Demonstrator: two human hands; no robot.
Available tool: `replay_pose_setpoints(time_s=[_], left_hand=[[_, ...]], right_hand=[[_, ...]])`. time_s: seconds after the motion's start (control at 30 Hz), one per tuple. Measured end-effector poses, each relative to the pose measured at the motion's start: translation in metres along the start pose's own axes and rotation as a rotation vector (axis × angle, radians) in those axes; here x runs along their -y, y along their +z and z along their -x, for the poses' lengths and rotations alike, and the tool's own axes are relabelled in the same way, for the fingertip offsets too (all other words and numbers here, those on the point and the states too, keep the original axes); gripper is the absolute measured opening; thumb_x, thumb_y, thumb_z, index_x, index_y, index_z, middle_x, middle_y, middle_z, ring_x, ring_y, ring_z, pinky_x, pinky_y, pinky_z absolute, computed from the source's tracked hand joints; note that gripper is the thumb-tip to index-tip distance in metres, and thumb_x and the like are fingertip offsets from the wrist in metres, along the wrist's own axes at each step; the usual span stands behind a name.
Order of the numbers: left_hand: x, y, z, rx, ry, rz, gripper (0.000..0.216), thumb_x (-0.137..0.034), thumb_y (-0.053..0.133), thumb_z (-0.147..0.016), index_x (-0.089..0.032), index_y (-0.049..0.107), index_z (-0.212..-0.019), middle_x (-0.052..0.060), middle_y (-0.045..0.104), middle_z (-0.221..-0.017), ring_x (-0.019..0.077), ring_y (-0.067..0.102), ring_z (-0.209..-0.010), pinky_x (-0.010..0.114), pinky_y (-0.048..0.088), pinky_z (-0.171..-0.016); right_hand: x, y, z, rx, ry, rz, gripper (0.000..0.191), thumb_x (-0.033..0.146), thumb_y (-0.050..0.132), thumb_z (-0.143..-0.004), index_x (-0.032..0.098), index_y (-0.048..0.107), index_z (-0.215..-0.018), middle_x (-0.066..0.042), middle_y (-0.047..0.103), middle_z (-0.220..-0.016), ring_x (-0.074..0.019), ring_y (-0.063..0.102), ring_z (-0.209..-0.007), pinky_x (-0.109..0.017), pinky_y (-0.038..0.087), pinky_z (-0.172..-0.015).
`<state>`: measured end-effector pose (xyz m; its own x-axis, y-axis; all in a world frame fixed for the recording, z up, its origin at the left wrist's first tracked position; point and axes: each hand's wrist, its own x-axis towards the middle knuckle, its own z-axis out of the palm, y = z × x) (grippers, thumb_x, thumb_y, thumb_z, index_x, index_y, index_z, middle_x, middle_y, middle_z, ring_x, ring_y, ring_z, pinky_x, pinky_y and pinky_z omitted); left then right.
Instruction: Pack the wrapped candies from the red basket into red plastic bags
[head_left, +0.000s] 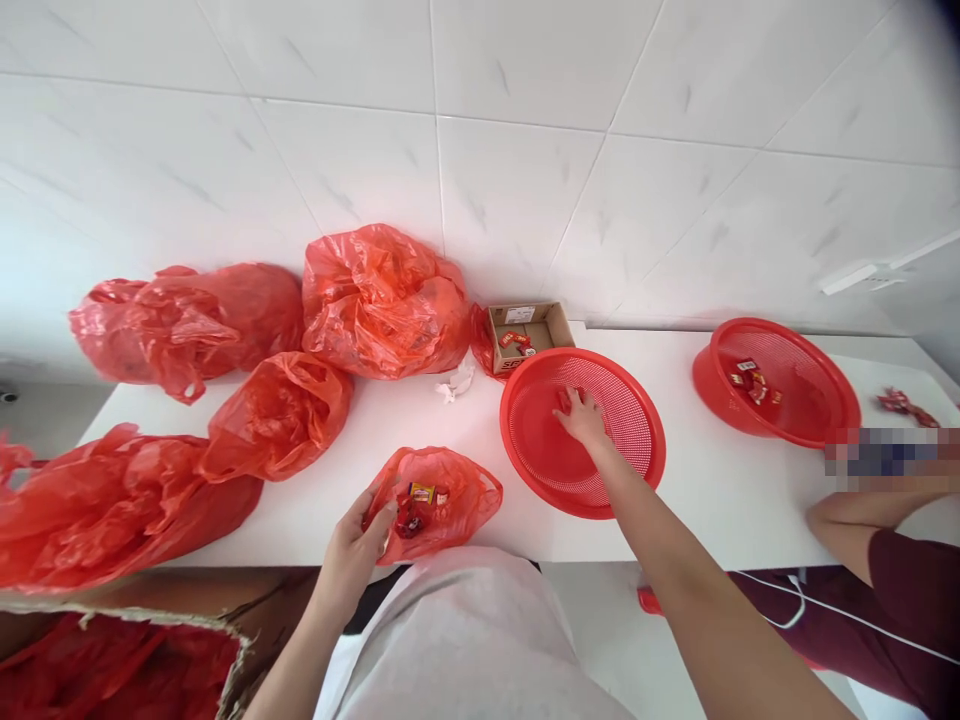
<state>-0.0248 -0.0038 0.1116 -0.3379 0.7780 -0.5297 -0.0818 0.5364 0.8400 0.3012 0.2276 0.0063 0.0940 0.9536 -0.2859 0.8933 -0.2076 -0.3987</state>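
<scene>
My left hand point(360, 530) grips the left edge of a small red plastic bag point(472, 490), thumb inside its mouth. The bag lies open on the white table, with several small wrapped sweets point(422, 494) in red and yellow wrappers inside. To the right is a round red plastic basket point(517, 470) with perforated sides. My right hand point(585, 420) reaches down into this basket, its thumb and fingers apart near the bottom. Something small and red shows by the fingertips, too unclear to name.
Several filled red bags point(382, 300) crowd the table's left side. A small cardboard box point(551, 325) holds red packets; crumpled tissue point(456, 382) lies nearby. Another red basket point(720, 400) with sweets stands right, near a person's arm point(855, 515). A carton point(240, 640) of red plastic sits lower left.
</scene>
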Motion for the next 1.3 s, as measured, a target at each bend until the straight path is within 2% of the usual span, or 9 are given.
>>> replay_pose_setpoints(time_s=[0.13,0.23,0.33,0.6,0.8,1.0,1.17,1.23,1.3], left_hand=[[0.008,-0.018,-0.001,-0.087,0.045,0.004,0.049,-0.05,0.067,-0.076,-0.016,0.064,-0.112,0.001,0.065,-0.078,0.017,0.06,-0.075,0.026,0.046,-0.071],[0.01,-0.025,0.0,-0.105,0.043,0.017,0.054,-0.052,0.067,-0.076,-0.017,0.063,-0.116,0.007,0.071,-0.101,0.0235,0.063,-0.097,0.033,0.046,-0.09],[0.014,-0.028,0.001,-0.088,0.034,0.014,0.057,-0.053,0.066,-0.076,-0.016,0.062,-0.119,0.009,0.072,-0.106,0.0255,0.065,-0.1,0.036,0.046,-0.092],[0.02,-0.029,0.004,0.0,0.04,0.0,0.056,-0.052,0.064,-0.078,-0.015,0.06,-0.12,0.011,0.069,-0.116,0.0277,0.061,-0.11,0.037,0.045,-0.095],[0.012,-0.037,0.014,-0.049,0.05,-0.014,0.052,-0.052,0.067,-0.075,-0.015,0.063,-0.112,0.008,0.07,-0.106,0.0233,0.063,-0.098,0.035,0.047,-0.092],[0.012,-0.043,0.023,-0.144,0.078,0.012,0.047,-0.052,0.067,-0.074,-0.015,0.066,-0.104,0.002,0.065,-0.08,0.0163,0.058,-0.073,0.032,0.05,-0.079],[0.007,-0.036,0.029,-0.11,0.034,0.058,0.051,-0.056,0.067,-0.073,-0.016,0.064,-0.105,-0.004,0.056,-0.068,0.013,0.053,-0.062,0.03,0.054,-0.067],[0.006,-0.038,0.031,-0.098,0.039,0.066,0.053,-0.057,0.067,-0.073,-0.017,0.064,-0.107,-0.005,0.055,-0.067,0.0127,0.052,-0.062,0.029,0.055,-0.064],[0.008,-0.043,0.031,-0.094,0.044,0.067,0.053,-0.058,0.067,-0.073,-0.017,0.064,-0.107,-0.005,0.053,-0.064,0.0126,0.05,-0.06,0.027,0.054,-0.061]], right_hand=[[-0.016,0.021,-0.002,0.011,0.026,-0.027,0.054,0.035,0.059,-0.084,0.022,0.047,-0.135,-0.019,0.042,-0.14,-0.0357,0.045,-0.125,-0.044,0.044,-0.089],[-0.019,0.028,0.003,0.013,0.055,-0.088,0.042,0.036,0.052,-0.088,0.019,0.051,-0.126,-0.017,0.055,-0.123,-0.0286,0.058,-0.106,-0.034,0.048,-0.076],[-0.018,0.03,0.011,0.015,0.113,-0.172,0.042,0.034,0.046,-0.089,0.018,0.046,-0.128,-0.016,0.062,-0.112,-0.0228,0.064,-0.089,-0.029,0.049,-0.067],[0.014,0.052,0.038,0.054,0.038,-0.339,0.068,0.047,0.06,-0.081,0.028,0.036,-0.142,-0.011,0.05,-0.138,-0.0234,0.057,-0.117,-0.029,0.048,-0.083],[0.038,0.046,0.047,0.058,0.056,-0.457,0.042,0.04,0.062,-0.08,0.018,0.058,-0.115,-0.013,0.067,-0.106,-0.0254,0.064,-0.094,-0.033,0.049,-0.077],[0.057,0.024,0.091,-0.026,-0.047,-0.624,0.042,0.052,0.048,-0.087,0.018,0.056,-0.111,-0.012,0.068,-0.104,-0.0253,0.064,-0.093,-0.035,0.05,-0.077],[0.103,0.067,0.167,0.166,-0.239,-0.702,0.033,0.046,0.065,-0.079,0.021,0.06,-0.099,-0.005,0.07,-0.095,-0.0221,0.065,-0.086,-0.035,0.052,-0.08],[0.116,0.084,0.185,0.213,-0.356,-0.58,0.035,0.039,0.064,-0.081,0.022,0.058,-0.111,-0.005,0.067,-0.11,-0.0228,0.062,-0.1,-0.04,0.049,-0.09],[0.121,0.091,0.191,0.143,-0.451,-0.409,0.039,0.032,0.06,-0.085,0.023,0.054,-0.122,-0.008,0.06,-0.125,-0.0246,0.054,-0.116,-0.043,0.042,-0.101]])
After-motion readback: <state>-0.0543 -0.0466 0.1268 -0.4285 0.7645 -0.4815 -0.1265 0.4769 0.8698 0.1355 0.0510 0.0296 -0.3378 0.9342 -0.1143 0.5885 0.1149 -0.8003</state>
